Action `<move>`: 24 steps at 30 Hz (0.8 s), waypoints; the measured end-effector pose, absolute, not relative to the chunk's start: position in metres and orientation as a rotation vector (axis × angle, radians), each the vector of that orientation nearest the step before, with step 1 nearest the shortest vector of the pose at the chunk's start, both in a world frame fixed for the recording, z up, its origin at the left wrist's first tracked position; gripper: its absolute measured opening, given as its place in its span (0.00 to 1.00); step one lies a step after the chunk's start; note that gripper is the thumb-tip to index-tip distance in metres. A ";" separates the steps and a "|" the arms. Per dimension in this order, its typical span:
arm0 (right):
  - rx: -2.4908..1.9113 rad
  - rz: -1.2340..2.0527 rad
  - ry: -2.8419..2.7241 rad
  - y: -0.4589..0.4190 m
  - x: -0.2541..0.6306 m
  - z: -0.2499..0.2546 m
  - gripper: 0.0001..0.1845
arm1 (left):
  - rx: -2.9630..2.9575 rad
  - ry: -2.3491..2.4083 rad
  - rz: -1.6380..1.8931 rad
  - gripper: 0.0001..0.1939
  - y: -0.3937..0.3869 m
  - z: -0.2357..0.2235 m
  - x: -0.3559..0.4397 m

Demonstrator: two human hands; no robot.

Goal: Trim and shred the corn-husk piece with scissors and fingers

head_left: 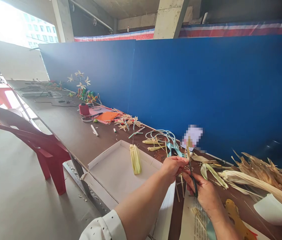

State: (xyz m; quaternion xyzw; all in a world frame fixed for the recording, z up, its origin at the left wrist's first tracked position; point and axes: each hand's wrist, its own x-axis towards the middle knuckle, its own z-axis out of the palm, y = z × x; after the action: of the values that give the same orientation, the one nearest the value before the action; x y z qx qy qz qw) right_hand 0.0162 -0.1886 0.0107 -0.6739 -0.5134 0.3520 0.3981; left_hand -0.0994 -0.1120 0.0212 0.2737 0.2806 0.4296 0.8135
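Over the table, my left hand is closed, its fingertips pinching a thin piece of dried corn husk that points upward. Close against it, my right hand grips a pair of scissors with dark handles. The blades lie by the left fingertips; whether they are apart is too small to tell. A pale green bundle of husk rests in the shallow white box lid left of my hands. Beneath my right wrist is a printed sheet with husk scraps on it.
Dried husks heap up at the right, beside a white bowl and a yellow-brown tool. Light blue cord, husk flowers and a red thread spool line the table toward a blue partition. A red chair stands left.
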 end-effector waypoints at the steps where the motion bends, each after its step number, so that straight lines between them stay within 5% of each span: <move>1: -1.713 0.887 -1.302 -0.189 0.016 0.012 0.24 | 0.585 0.599 0.918 0.07 -0.112 0.022 -0.100; 24: -1.784 0.851 -1.265 -0.192 0.010 0.020 0.28 | 0.617 0.569 0.918 0.13 -0.114 0.023 -0.101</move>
State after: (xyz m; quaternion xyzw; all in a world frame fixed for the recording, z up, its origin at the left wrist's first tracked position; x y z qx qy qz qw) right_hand 0.0103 -0.1918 0.0197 -0.7011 -0.4969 0.3344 0.3869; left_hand -0.1006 -0.1139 0.0228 0.2891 0.2666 0.4300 0.8127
